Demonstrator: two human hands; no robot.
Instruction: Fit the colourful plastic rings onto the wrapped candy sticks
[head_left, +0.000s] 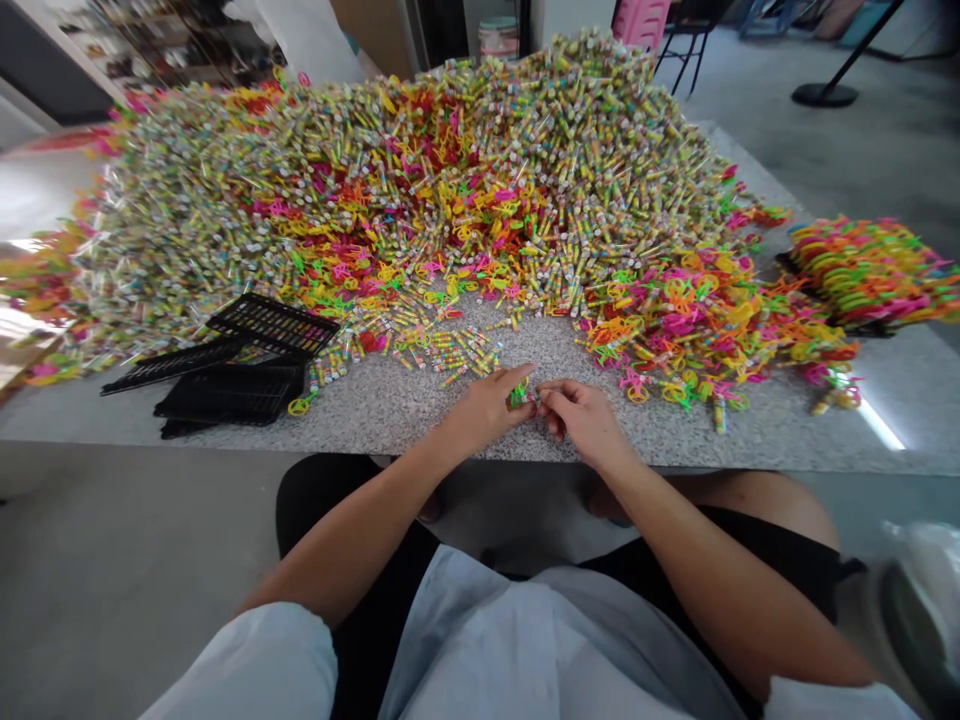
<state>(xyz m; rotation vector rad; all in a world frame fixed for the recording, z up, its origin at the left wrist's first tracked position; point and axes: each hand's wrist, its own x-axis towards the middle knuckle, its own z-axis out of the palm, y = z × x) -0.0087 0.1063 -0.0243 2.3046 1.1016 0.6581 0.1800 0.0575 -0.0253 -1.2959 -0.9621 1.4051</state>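
Observation:
Near the front edge of the speckled stone table (pixel 375 415), my left hand (pixel 484 408) is closed round a small bright green plastic piece (pixel 518 393), partly hidden by the fingers. A bit of red shows just under it. My right hand (pixel 583 418) meets it from the right, thumb and fingertips pinched together; whatever they grip is too small to make out. Just beyond my hands lie loose small printed tubes (pixel 463 352) with yellow-green labels. To the right is a heap of pink, orange, yellow and green plastic pieces (pixel 682 315).
A large mound of printed tubes (pixel 600 170) covers the back of the table. Black slotted racks (pixel 232 392) are stacked at the left. Another rack filled with colourful pieces (pixel 874 270) sits at the right. Pink stools (pixel 641 22) and a chair (pixel 686 42) stand behind.

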